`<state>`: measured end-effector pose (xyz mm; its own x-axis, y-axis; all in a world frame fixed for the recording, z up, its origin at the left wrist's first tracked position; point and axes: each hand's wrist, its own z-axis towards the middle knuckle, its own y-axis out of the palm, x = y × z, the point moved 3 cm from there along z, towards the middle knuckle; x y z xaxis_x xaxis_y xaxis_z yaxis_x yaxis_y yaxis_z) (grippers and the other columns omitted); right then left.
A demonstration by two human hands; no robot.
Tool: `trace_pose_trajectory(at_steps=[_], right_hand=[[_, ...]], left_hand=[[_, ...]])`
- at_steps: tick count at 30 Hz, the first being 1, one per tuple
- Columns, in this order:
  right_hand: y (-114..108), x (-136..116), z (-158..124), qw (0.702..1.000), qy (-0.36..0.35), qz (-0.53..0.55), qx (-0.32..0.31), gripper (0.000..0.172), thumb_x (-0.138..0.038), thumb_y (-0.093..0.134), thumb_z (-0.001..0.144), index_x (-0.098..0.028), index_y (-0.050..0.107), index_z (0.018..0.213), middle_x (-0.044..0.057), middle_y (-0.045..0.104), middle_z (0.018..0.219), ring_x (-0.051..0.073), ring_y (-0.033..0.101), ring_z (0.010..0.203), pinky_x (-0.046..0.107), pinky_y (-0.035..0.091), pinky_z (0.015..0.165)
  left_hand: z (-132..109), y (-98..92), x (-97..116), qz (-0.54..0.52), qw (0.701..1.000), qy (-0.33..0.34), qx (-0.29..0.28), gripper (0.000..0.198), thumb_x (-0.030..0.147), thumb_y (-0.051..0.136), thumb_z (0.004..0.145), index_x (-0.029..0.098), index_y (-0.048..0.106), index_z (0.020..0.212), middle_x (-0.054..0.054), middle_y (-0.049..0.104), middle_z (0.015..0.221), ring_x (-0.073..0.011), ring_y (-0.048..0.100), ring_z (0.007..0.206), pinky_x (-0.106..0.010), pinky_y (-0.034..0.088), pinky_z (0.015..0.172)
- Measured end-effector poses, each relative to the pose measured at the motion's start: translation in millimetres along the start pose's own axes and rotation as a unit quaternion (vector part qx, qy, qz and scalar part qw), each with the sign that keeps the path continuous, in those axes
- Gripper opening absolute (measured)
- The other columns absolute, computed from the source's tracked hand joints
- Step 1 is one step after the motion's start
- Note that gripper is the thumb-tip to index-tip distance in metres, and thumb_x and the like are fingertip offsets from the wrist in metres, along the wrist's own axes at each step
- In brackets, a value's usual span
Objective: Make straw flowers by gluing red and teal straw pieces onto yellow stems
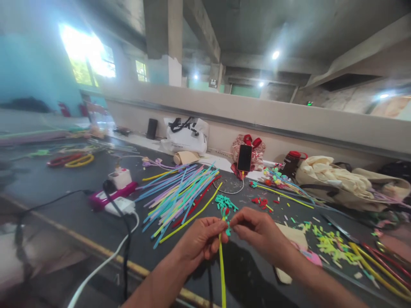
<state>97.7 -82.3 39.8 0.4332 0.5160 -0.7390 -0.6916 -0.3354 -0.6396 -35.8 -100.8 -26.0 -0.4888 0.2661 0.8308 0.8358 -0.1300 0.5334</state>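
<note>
My left hand (204, 239) is closed around a yellow pipe cleaner (221, 267), which hangs down toward the table's front edge. At its upper end is a small cluster of red and teal pieces (226, 213), just above my left fingertips. Close to the right side of that cluster, my right hand (258, 231) has thumb and forefinger pinched together; what lies between them, if anything, is too small to make out. Beyond the hands lies a pile of short teal pieces (224, 202), with short red pieces (261, 203) to its right.
Long pipe cleaners (183, 194) in several colours lie left of centre. A power strip (112, 194) with cables is farther left. A phone (244, 157) leans at the back. Yellow-green clippings (335, 246) and scissors (375, 261) lie right, near a fabric bag (337, 182).
</note>
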Motion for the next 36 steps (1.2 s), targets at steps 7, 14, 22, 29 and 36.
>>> trace_pose_trajectory(at_steps=[7, 14, 22, 29, 36], right_hand=[[13.8, 1.9, -12.6, 0.994, 0.026, 0.038, 0.104, 0.012, -0.012, 0.05, 0.07, -0.017, 0.06, 0.076, -0.001, 0.06, 0.067, 0.013, 0.054, 0.062, 0.022, 0.038, 0.057], [23.5, 13.0, -19.4, 0.979, 0.034, 0.133, 0.15, 0.009, -0.016, 0.05, 0.071, -0.016, 0.057, 0.077, 0.0, 0.059, 0.07, 0.014, 0.055, 0.066, 0.024, 0.041, 0.061], [30.1, 20.7, -18.2, 0.974, 0.032, 0.163, 0.156, 0.008, -0.022, 0.052, 0.075, -0.018, 0.055, 0.081, -0.002, 0.058, 0.071, 0.012, 0.054, 0.066, 0.022, 0.04, 0.062], [33.1, 26.0, -15.8, 0.973, 0.071, 0.182, 0.126, 0.014, -0.029, 0.057, 0.072, -0.016, 0.056, 0.079, -0.001, 0.058, 0.067, 0.011, 0.052, 0.061, 0.021, 0.039, 0.056], [34.3, 33.0, -17.1, 0.948, 0.12, 0.289, 0.061, 0.019, -0.033, 0.056, 0.074, -0.015, 0.055, 0.067, -0.006, 0.048, 0.049, 0.005, 0.037, 0.043, 0.017, 0.026, 0.041]], left_hand=[[-3.3, 4.3, 1.2, -0.019, 1.0, -0.004, -0.013, 0.019, 0.026, 0.065, 0.068, 0.01, 0.056, 0.061, 0.003, 0.057, 0.048, 0.0019, 0.041, 0.03, -0.008, 0.026, 0.03], [-2.1, 3.1, 1.8, 0.037, 0.999, 0.001, -0.007, 0.023, 0.03, 0.065, 0.067, 0.01, 0.055, 0.059, 0.004, 0.056, 0.047, 0.0009, 0.039, 0.029, -0.009, 0.023, 0.028], [-1.8, 2.3, 0.5, 0.041, 0.999, 0.024, -0.002, 0.019, 0.028, 0.065, 0.064, 0.011, 0.055, 0.061, 0.002, 0.059, 0.052, -0.0004, 0.041, 0.029, -0.01, 0.024, 0.026], [-2.0, 3.5, -1.7, 0.05, 0.998, 0.022, -0.012, 0.016, 0.024, 0.064, 0.063, 0.012, 0.054, 0.059, 0.001, 0.06, 0.051, -0.0014, 0.041, 0.028, -0.011, 0.025, 0.026], [-2.7, 4.2, -0.1, 0.051, 0.998, 0.019, -0.022, 0.017, 0.024, 0.065, 0.061, 0.012, 0.053, 0.06, 0.001, 0.061, 0.052, -0.002, 0.043, 0.03, -0.011, 0.026, 0.026]])
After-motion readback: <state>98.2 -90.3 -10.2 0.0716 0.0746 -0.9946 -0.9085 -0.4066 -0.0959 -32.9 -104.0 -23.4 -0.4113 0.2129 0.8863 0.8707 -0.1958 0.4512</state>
